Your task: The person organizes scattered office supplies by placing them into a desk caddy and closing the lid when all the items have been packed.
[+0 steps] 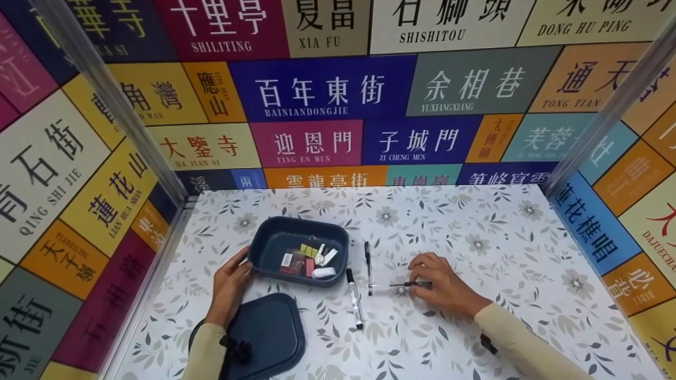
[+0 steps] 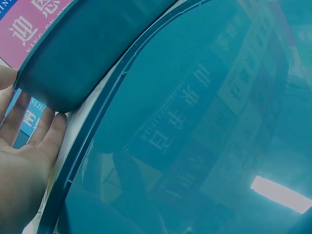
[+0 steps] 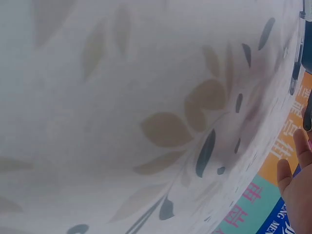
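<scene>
My left hand (image 1: 231, 282) grips the left side of a dark blue rectangular box (image 1: 298, 225). In the left wrist view its thumb is at the rim and its fingers lie against the outer wall. Several small items (image 1: 311, 258) sit inside the box: yellow, white, pink and brown pieces and a rounded white one. My right hand (image 1: 441, 282) pinches a slim pen (image 1: 406, 284) with a dark end, pointing left, its tip by the lower end of a clear-barrelled pen (image 1: 368, 258) on the table. The right wrist view catches only part of the hand (image 3: 297, 185) and the pen's dark end.
A white marker with a black cap (image 1: 354, 301) lies between the box and the pens. The dark blue lid (image 1: 274, 335) lies flat in front of the box, partly under the left forearm. Sign-printed walls (image 1: 322, 87) border the floral table (image 1: 475, 211).
</scene>
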`<state>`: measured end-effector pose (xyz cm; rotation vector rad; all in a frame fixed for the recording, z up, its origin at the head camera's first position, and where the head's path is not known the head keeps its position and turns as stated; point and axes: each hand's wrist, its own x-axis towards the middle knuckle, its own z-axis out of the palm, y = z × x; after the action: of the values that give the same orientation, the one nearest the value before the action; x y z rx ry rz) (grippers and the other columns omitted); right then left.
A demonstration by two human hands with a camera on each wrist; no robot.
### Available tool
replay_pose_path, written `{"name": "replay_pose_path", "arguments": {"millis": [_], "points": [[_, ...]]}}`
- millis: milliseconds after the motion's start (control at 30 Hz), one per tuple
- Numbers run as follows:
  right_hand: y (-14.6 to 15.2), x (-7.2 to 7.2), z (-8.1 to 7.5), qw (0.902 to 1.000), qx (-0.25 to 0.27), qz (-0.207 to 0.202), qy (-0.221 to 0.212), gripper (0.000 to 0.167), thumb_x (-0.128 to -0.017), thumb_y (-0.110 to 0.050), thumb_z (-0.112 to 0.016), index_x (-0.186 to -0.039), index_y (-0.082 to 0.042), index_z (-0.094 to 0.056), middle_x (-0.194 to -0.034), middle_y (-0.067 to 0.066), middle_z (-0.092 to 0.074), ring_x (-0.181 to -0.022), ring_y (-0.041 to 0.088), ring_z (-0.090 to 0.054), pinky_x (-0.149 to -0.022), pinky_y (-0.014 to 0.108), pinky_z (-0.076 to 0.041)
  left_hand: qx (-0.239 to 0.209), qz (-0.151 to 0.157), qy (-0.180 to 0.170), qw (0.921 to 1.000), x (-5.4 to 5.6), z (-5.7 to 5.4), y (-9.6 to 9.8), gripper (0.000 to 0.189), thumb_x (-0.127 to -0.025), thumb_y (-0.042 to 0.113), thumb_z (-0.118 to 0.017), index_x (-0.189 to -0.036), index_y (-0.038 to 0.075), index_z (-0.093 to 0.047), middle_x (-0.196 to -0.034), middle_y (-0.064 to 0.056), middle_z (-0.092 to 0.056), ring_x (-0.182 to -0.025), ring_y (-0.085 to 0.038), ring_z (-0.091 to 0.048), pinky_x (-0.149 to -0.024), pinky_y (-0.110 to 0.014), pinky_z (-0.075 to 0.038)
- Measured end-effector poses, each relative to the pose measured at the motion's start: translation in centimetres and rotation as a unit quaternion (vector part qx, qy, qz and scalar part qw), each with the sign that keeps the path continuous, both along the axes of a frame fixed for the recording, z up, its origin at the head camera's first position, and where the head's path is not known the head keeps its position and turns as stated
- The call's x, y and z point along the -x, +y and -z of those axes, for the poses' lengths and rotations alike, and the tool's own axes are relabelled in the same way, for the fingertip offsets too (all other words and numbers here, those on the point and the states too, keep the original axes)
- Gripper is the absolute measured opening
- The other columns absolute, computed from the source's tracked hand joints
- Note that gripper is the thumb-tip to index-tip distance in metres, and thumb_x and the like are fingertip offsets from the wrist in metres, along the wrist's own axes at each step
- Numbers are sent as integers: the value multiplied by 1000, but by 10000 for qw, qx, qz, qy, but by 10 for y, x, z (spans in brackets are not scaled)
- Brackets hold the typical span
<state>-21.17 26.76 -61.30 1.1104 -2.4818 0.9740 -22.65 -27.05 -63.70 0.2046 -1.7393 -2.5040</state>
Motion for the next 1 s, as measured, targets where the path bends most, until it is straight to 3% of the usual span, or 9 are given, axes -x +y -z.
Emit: {"name": "replay_pose_path", "arguments": {"millis": [167,333,567,1000], "points": [[-4,1,-4,9999,99,69,-39,23,-86,1,-88,-92,-16,-74,-121,8,-70,-119,32,-61,-104,43,-34,-29,70,-57,10000,-1,0,-1,51,-109,-4,-60,-160,-5,-53,-166,-21,-49,-142,-26,-61,-109,-33,-55],[-9,3,-5,9997,184,142,45,23,-85,1,-88,-91,-15,-73,-121,6,-69,-120,31,-60,-103,46,-35,-26,85,-68,9999,-1,0,0,51,-109,-4,-61,-159,-5,-53,-165,-22,-50,-140,-28,-62,-108,-33,-55],[-15,7,-7,9994,237,9,244,23,-87,3,-86,-91,-15,-72,-119,11,-70,-119,30,-60,-100,50,-37,-58,55,-85,9999,-1,-2,0,51,-109,-5,-60,-159,-5,-53,-165,-22,-50,-141,-29,-61,-108,-34,-55],[-31,14,-10,9986,236,-84,464,22,-88,1,-87,-94,-15,-72,-121,6,-68,-118,29,-60,-99,49,-38,-86,63,-52,9999,-2,-1,-1,50,-109,-5,-58,-160,-6,-53,-166,-21,-49,-143,-31,-59,-109,-35,-55]]}}
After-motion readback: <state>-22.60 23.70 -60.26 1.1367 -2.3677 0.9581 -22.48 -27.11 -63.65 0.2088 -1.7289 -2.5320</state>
